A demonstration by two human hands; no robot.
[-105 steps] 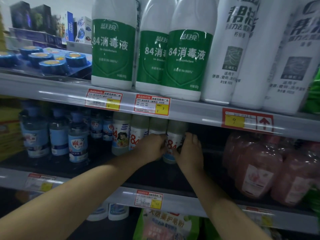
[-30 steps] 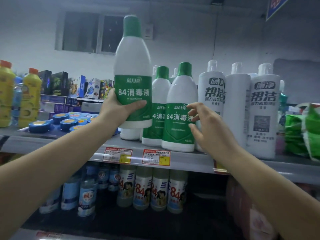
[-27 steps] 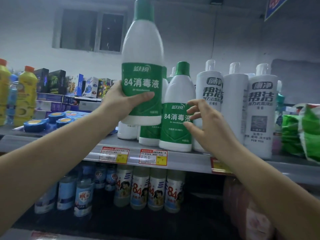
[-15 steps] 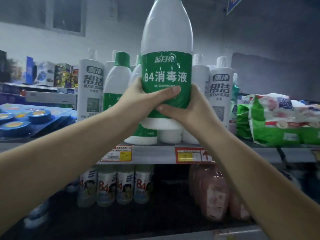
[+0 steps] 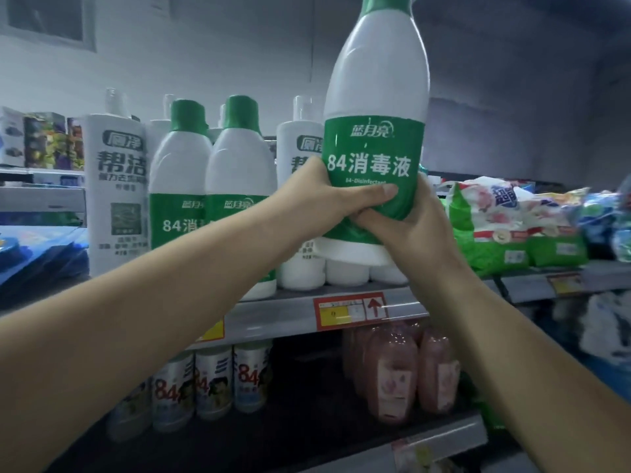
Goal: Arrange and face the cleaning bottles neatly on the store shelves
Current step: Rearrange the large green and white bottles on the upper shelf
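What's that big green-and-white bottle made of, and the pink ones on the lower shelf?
The held bottle looks like opaque white plastic, smooth and slightly glossy, with soft highlights and a green printed wrap label. The pink bottles seem translucent plastic: light passes through their tinted bodies. Both are guesses from looks.

Store shelves: 3 green-label 84 disinfectant bottles [image 5: 375, 158], 1 of them held up in 2 hands [image 5: 327, 196]; at least 2 white cleaner bottles [image 5: 116, 186] w/ black lettering; 3 small "84" bottles [image 5: 213, 384] on lower shelf; approx. 3 pink bottles [image 5: 392, 377]; 1 red price tag [image 5: 350, 310].
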